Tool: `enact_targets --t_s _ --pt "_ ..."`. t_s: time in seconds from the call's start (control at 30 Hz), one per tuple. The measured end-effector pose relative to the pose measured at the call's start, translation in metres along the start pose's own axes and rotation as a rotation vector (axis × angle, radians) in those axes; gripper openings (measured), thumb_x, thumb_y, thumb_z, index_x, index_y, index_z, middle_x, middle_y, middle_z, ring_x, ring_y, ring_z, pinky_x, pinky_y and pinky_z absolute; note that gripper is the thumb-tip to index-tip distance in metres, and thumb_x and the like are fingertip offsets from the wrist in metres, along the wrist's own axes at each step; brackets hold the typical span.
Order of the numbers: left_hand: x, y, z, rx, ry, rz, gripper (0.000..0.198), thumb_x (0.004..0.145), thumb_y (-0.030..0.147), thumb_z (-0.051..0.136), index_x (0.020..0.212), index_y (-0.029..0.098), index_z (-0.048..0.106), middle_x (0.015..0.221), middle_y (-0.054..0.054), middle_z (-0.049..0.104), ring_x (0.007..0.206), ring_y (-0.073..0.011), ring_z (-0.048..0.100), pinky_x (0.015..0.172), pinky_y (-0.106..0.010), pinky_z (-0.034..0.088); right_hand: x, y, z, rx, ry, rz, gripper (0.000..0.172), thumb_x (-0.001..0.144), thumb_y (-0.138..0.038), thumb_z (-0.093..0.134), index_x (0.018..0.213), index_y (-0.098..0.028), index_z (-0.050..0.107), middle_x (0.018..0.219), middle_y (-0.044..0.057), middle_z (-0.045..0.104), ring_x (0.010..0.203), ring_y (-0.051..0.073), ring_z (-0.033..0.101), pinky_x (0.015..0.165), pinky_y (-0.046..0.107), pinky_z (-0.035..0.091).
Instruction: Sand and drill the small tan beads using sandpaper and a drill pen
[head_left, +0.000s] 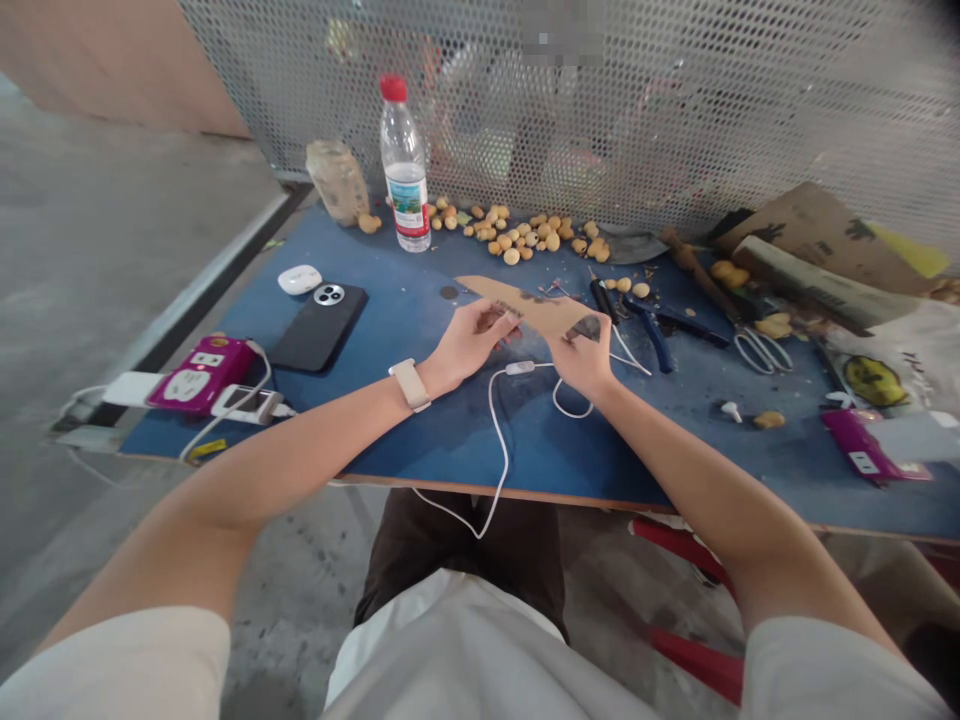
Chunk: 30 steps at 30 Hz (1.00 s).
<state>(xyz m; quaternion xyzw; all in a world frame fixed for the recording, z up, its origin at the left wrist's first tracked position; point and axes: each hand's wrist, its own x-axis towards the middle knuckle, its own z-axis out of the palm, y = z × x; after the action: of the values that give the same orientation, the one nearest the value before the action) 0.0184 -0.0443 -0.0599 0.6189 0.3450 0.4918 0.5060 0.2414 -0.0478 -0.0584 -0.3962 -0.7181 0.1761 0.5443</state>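
A stiff brown paper sheet [517,302] with dark print is held above the middle of the blue table. My left hand [478,340], with a pale band on its wrist, has its fingers closed on the sheet's lower left edge. My right hand [585,352] grips the right end, its thumb side up against the paper. A white cable with an inline switch [520,368] runs below the hands. Just beyond the right hand lies a black pen-shaped tool [602,300] with a pointed metal tip. My hands partly hide the sheet's underside.
Many small round tan nuts or seeds [525,238] lie along the back. Near them are a water bottle [407,180], scissors [761,350] and blue-handled pliers [656,335]. A phone [321,328] and purple power strip [202,375] lie left. A perforated metal screen [637,110] stands behind.
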Motion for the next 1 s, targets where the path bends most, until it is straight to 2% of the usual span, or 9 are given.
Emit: enact_targets --t_s 0.2,0.27,0.4,0.5,0.7,0.77,0.83,0.93,1.0 --pt "-0.002 0.004 -0.004 -0.051 -0.066 -0.016 0.054 0.111 0.072 0.094 0.117 0.021 0.080 0.104 -0.010 0.092 0.087 -0.0189 0.087 0.080 -0.031 0.068 -0.002 0.013 0.005 0.034 0.056 0.071 0.041 0.111 -0.071 0.087 0.107 -0.031 0.093 0.104 0.006 0.095 0.111 0.035 0.095 0.127 0.061 0.075" --pt "-0.001 0.003 -0.005 -0.040 -0.075 0.010 0.055 0.108 0.074 0.096 0.115 0.022 0.078 0.104 -0.009 0.091 0.087 -0.0195 0.088 0.081 -0.032 0.069 -0.004 0.016 0.008 0.057 0.079 0.098 0.046 0.108 -0.076 0.089 0.107 -0.031 0.092 0.103 0.007 0.095 0.116 0.036 0.095 0.129 0.062 0.075" --pt "0.002 0.001 -0.007 0.057 -0.015 0.096 0.037 0.110 0.054 0.096 0.108 0.023 0.077 0.090 -0.003 0.084 0.084 -0.0186 0.084 0.080 -0.031 0.066 -0.007 0.015 0.018 0.156 0.117 0.122 0.054 0.105 -0.083 0.090 0.114 -0.030 0.092 0.116 0.010 0.097 0.117 0.036 0.096 0.120 0.060 0.080" --pt "0.001 0.006 -0.008 0.169 0.045 0.175 0.021 0.109 0.036 0.091 0.104 0.022 0.077 0.094 -0.003 0.086 0.085 -0.0167 0.081 0.083 -0.031 0.065 -0.007 0.012 0.025 0.229 0.139 0.150 0.061 0.102 -0.089 0.090 0.115 -0.029 0.091 0.119 0.012 0.097 0.116 0.035 0.096 0.112 0.056 0.083" --pt "-0.001 0.017 -0.008 0.272 0.072 0.212 0.020 0.104 0.033 0.094 0.104 0.022 0.077 0.103 -0.006 0.092 0.090 -0.0183 0.084 0.091 -0.035 0.069 -0.006 0.010 0.030 0.270 0.138 0.170 0.064 0.101 -0.093 0.089 0.115 -0.030 0.087 0.115 0.010 0.095 0.120 0.035 0.096 0.124 0.059 0.078" --pt "0.000 0.017 -0.008 0.228 0.052 0.193 0.026 0.106 0.039 0.095 0.103 0.021 0.076 0.101 -0.006 0.092 0.088 -0.0181 0.085 0.088 -0.034 0.069 -0.005 0.006 0.027 0.242 0.140 0.146 0.066 0.102 -0.094 0.086 0.116 -0.030 0.088 0.115 0.010 0.095 0.119 0.034 0.095 0.127 0.059 0.076" --pt "0.001 0.016 -0.008 0.141 0.014 0.153 0.041 0.108 0.055 0.098 0.102 0.021 0.077 0.098 -0.007 0.090 0.086 -0.0185 0.085 0.085 -0.034 0.069 -0.004 0.002 0.022 0.190 0.145 0.115 0.066 0.104 -0.094 0.084 0.113 -0.030 0.090 0.112 0.010 0.095 0.117 0.034 0.095 0.129 0.059 0.075" --pt "0.001 0.016 -0.006 0.005 -0.036 0.078 0.068 0.100 0.086 0.099 0.105 0.021 0.079 0.098 -0.008 0.090 0.087 -0.0194 0.086 0.086 -0.035 0.072 -0.002 -0.003 0.016 0.093 0.143 0.080 0.065 0.106 -0.094 0.082 0.104 -0.029 0.091 0.104 0.009 0.094 0.112 0.034 0.094 0.130 0.059 0.073" --pt "0.000 0.015 -0.005 -0.072 -0.059 0.039 0.077 0.094 0.094 0.098 0.108 0.020 0.082 0.102 -0.010 0.091 0.089 -0.0191 0.087 0.088 -0.035 0.073 0.000 -0.002 0.015 0.101 0.145 0.072 0.065 0.105 -0.094 0.082 0.103 -0.029 0.090 0.104 0.008 0.094 0.111 0.033 0.094 0.129 0.059 0.074"
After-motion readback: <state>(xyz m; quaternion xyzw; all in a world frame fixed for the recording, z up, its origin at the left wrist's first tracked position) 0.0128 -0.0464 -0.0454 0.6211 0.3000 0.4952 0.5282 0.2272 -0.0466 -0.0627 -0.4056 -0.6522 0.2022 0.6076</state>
